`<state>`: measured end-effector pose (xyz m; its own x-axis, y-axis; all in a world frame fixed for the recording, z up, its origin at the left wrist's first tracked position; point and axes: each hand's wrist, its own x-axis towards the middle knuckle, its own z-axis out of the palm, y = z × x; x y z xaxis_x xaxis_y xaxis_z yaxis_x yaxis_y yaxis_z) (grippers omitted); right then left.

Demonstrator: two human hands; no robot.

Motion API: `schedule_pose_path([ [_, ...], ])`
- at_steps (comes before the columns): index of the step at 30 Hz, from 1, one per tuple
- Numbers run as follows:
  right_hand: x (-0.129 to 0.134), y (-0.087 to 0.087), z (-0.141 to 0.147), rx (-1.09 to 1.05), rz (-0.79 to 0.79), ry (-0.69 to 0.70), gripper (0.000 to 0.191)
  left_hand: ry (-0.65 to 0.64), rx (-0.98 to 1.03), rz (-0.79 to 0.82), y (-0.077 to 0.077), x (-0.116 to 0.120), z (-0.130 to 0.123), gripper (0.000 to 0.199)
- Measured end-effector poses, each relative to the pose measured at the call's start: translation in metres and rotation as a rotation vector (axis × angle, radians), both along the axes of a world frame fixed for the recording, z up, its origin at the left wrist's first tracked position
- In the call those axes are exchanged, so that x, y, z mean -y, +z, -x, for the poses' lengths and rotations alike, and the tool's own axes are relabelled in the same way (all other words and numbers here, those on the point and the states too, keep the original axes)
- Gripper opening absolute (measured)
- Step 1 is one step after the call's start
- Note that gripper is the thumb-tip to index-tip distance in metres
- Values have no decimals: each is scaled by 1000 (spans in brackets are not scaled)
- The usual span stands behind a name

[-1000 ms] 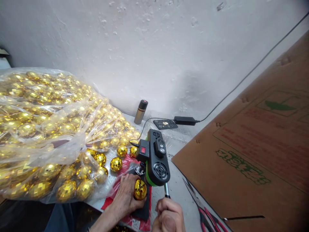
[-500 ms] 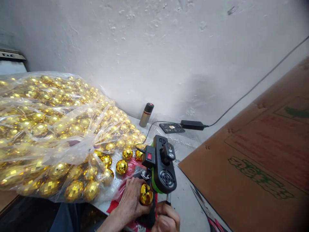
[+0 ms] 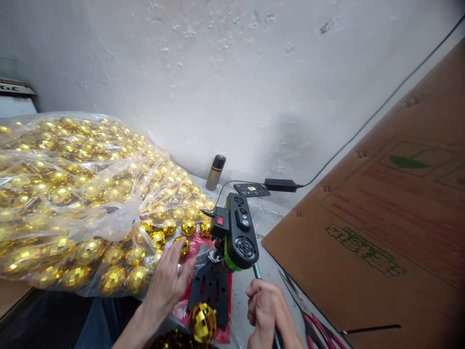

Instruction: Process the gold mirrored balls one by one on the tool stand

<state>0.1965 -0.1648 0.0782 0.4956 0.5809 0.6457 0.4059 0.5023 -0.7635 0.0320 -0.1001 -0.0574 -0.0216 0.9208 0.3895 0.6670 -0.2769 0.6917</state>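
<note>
A small black bench machine (image 3: 241,228) with a green band, round vents and a red switch stands on a slotted black base plate (image 3: 209,286). My right hand (image 3: 271,310) is closed around its metal lever (image 3: 257,270), right of the base. My left hand (image 3: 167,276) holds nothing, with its fingers spread. It is left of the base, and its fingertips are close to a loose gold mirrored ball (image 3: 184,246); contact is unclear. Another gold ball (image 3: 202,322) is at the front end of the base plate, apart from both hands.
A big clear plastic bag (image 3: 105,218) of gold balls fills the left. Red plastic (image 3: 224,334) lies under the machine. Behind stand a spray can (image 3: 215,172), a black panel (image 3: 252,189) and a power adapter (image 3: 281,185). A cardboard box (image 3: 381,208) and red-handled pliers (image 3: 319,332) are at right.
My left hand has let go of the gold ball and moved left towards the loose balls. That ball is now nearer the front. My right hand has moved right and down with the lever.
</note>
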Motion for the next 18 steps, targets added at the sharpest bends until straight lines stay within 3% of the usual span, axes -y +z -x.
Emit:
schedule_pose_path([
  [2, -1, -9, -2, 37, -59, 18, 38, 103, -194, 108, 27, -28, 4, 39],
  [4, -3, -15, -6, 96, -115, 43, 38, 148, -353, 283, 46, -50, 2, 39],
  [6, -4, -18, -10, 114, -114, 45, 39, 121, -412, 367, 52, -59, -3, 35],
  [10, -6, -21, -19, 175, -118, 56, 38, -11, -406, 382, 46, -53, -12, 26],
  [13, -7, -20, -25, 272, -152, 103, 35, -84, -259, 371, 41, -43, -13, 40],
  [18, -7, -6, -24, 244, -106, 104, 35, -154, 307, 329, 27, -22, -15, 54],
])
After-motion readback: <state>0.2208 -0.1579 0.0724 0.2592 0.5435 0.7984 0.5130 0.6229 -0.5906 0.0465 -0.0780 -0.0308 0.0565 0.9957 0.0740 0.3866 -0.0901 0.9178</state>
